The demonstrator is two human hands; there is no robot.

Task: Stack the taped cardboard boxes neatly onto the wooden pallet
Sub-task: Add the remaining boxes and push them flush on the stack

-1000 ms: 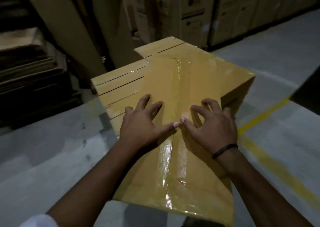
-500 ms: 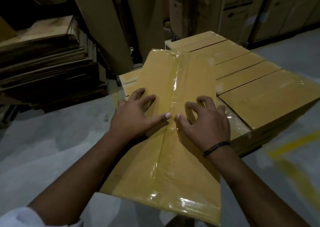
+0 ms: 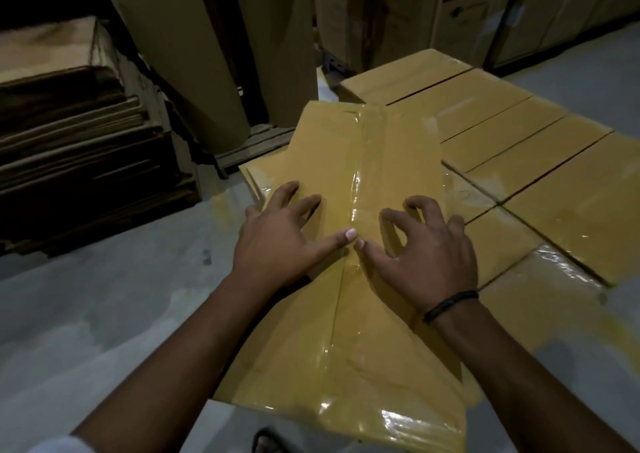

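A grey concrete floor (image 3: 104, 314) runs to tall brown cartons (image 3: 460, 12) at the back; their dark print is too blurred to read. A taped box (image 3: 363, 348) lies under both hands, its far end over the left edge of a layer of taped boxes (image 3: 554, 193). The left hand (image 3: 277, 241) presses flat, fingers spread. The right hand (image 3: 426, 255) stands on arched fingertips, gripping nothing. The thumbs almost meet on the tape strip (image 3: 367, 161). Compared with half a second ago, the hands keep their pose and more of the layer shows.
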